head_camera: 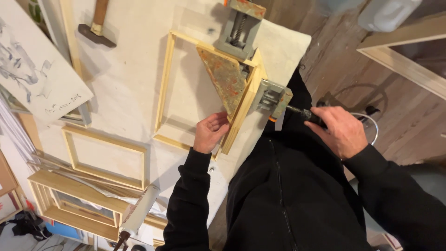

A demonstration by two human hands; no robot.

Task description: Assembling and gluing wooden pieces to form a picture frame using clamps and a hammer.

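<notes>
My left hand point(211, 131) presses the frame point(204, 90) down on the bench point(130, 69); my right hand point(337, 130) grips the clamp point(272, 98) handle (corner seated, tightening likely unfinished).

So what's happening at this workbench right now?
A person in a black top is working on a wooden frame held in a corner clamp on the bench. The left hand rests on the frame's near rail, and the right hand grips the clamp's screw handle. A hammer and more frames lie nearby.
</notes>
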